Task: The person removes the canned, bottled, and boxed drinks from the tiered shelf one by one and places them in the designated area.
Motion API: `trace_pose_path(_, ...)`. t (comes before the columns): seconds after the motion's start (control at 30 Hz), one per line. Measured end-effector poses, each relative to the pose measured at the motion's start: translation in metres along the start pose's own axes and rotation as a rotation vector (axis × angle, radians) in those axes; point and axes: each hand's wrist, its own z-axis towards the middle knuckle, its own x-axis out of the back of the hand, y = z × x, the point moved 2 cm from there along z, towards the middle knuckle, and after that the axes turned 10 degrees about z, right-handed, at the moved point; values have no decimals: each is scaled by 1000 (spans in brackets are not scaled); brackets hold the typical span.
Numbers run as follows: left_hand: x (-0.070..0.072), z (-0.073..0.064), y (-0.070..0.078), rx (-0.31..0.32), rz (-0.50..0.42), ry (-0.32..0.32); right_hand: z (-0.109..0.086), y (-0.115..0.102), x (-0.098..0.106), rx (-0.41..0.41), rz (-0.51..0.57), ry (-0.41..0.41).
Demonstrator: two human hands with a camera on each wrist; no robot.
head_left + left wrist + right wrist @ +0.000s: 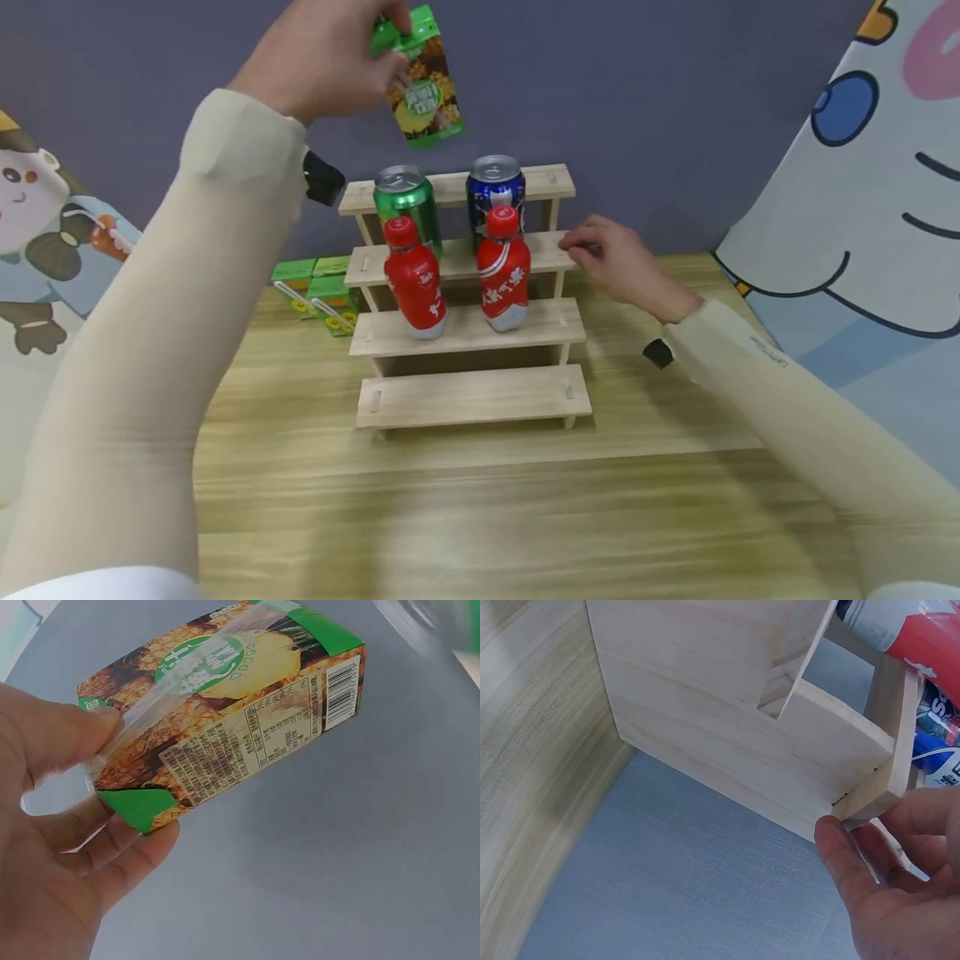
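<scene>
High above the shelf, my left hand [330,62] grips a juice carton [423,92] by one end. In the left wrist view the carton [225,697] shows pineapple pictures, green corners, a barcode and a clear strip across its face. My right hand [618,262] pinches the right end of the second-highest tier of a wooden stepped shelf [472,400]; the right wrist view shows thumb and fingers at the board's corner [877,791]. A green can [408,200] and a blue can [495,187] stand on that tier. Two red bottles [416,283] stand one tier lower.
Several green cartons [330,300] with white straws stand on the wood-grain table [480,517], left of the shelf. A grey wall [637,108] rises behind. Cartoon-printed panels [862,208] flank both sides.
</scene>
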Motion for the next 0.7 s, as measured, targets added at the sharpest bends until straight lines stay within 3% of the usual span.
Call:
trace_pose_path(0.23,14,-27,-43,81,13,3,-5,5,6,-18,-29,24)
trace_pose_path(0.47,27,-69,-94,2,121,76,-7,5,8,-7,-47,16)
trace_pose_path(0.53,24,-80,-106,-3,149,68,-8,6,10,-7,-54,19)
trace_pose_path(0.7,-4,-107,-134,20,148,-70,-7,6,14,8,-86,13)
